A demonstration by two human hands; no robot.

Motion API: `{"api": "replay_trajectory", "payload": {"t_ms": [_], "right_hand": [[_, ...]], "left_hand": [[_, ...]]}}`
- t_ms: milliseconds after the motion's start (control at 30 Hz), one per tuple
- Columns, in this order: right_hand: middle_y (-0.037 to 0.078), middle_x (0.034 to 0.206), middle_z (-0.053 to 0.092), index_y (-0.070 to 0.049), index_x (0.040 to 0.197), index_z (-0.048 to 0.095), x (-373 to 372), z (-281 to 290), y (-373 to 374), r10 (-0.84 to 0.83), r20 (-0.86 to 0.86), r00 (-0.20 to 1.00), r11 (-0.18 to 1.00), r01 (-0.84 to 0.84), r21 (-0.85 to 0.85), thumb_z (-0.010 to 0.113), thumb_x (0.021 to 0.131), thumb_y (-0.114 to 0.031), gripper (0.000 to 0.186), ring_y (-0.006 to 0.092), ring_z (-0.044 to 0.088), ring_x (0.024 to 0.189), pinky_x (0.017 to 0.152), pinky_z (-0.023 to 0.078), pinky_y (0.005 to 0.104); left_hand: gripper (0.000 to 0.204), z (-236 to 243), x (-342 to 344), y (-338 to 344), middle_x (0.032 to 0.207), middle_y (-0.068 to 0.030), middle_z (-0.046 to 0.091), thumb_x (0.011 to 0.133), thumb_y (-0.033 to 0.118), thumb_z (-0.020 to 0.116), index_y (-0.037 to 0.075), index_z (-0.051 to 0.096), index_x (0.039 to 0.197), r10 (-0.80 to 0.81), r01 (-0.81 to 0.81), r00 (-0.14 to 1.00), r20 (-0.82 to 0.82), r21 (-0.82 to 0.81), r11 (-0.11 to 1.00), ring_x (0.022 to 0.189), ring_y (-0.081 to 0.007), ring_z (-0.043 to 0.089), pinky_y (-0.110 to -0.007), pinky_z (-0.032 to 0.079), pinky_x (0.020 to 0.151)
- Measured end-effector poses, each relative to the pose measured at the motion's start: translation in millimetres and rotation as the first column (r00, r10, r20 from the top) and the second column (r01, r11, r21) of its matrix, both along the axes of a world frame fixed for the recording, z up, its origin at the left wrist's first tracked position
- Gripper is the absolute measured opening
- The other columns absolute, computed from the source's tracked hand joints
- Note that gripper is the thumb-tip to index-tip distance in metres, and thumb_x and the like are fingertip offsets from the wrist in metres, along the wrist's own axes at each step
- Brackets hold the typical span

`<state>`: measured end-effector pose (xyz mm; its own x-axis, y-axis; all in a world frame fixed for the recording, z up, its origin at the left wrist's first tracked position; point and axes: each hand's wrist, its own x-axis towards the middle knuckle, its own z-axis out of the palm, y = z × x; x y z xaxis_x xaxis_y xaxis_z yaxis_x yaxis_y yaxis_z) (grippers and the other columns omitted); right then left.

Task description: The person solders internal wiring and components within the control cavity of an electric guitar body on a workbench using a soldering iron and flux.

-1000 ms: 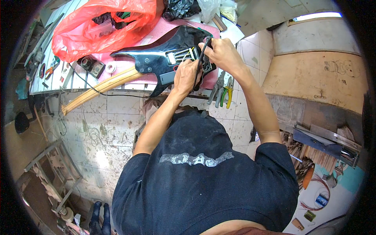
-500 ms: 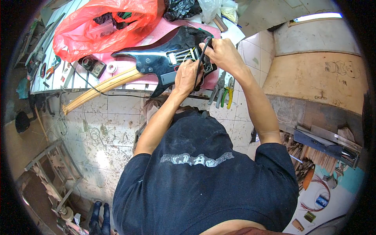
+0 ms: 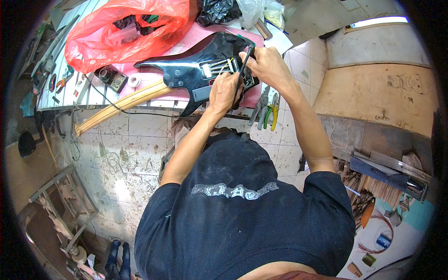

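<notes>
A glossy black electric guitar [image 3: 186, 70] lies back side up on a pink sheet, its pale wooden neck [image 3: 123, 105] jutting past the table's front edge to the left. Metal springs [image 3: 219, 68] show in an open recess of the body. My left hand [image 3: 225, 91] rests at the control cavity near the body's right end, fingers closed and their tips hidden. Just beyond it, my right hand [image 3: 269, 66] is closed around a black-corded tool [image 3: 250, 49] whose working end I cannot see. Its black cord [image 3: 240, 74] loops down past my left fingers.
A red plastic bag [image 3: 93, 46] fills the table's back left, with a black bag [image 3: 217, 11] beside it. Pliers with green and yellow handles [image 3: 271, 114] and grey cutters [image 3: 259, 107] lie at the front right edge. A tape roll [image 3: 134, 82] sits left of the guitar.
Both hands stay at the control cavity with almost no movement. The whole view has shifted very slightly.
</notes>
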<state>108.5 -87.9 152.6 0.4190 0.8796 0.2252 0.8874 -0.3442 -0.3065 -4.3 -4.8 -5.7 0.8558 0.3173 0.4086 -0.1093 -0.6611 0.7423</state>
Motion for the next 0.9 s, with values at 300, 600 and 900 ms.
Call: {"api": "replay_trajectory", "payload": {"t_ms": [300,600,900], "right_hand": [[0.019,0.055,0.058,0.003,0.072,0.066,11.7,-19.9,-3.6,0.106,0.180,0.978,0.994,-0.102,-0.031,0.060,0.101,-0.031,0.045,0.0363,0.062,0.051,0.052,0.048,0.0453],[0.015,0.062,0.060,-0.005,0.084,0.072,16.4,-27.4,-6.2,0.178,0.309,0.934,0.984,-0.166,-0.065,0.061,0.101,-0.023,0.027,0.0338,0.063,0.054,0.050,0.047,0.0458],[0.019,0.058,0.059,0.002,0.083,0.068,5.8,-19.4,-4.8,0.014,-0.005,1.000,0.999,-0.014,-0.040,0.063,0.100,-0.026,0.033,0.0380,0.063,0.053,0.051,0.047,0.0449]], "left_hand": [[0.016,1.3,-0.5,-0.5,0.080,-0.0164,0.062,0.080,0.010,0.074,0.005,0.060,0.087,0.007,-0.007,1.000,-0.014,-0.005,1.000,0.078,-0.0367,0.062,-0.047,0.048,0.070],[0.018,4.1,-0.5,0.2,0.081,-0.0174,0.064,0.080,0.013,0.074,0.005,0.061,0.088,0.004,-0.004,1.000,-0.011,-0.002,1.000,0.078,-0.0376,0.063,-0.048,0.048,0.071],[0.017,4.5,-2.2,0.3,0.079,-0.0113,0.067,0.079,0.008,0.072,0.006,0.063,0.093,-0.002,0.002,1.000,-0.031,0.017,1.000,0.080,-0.0318,0.061,-0.044,0.047,0.074]]}}
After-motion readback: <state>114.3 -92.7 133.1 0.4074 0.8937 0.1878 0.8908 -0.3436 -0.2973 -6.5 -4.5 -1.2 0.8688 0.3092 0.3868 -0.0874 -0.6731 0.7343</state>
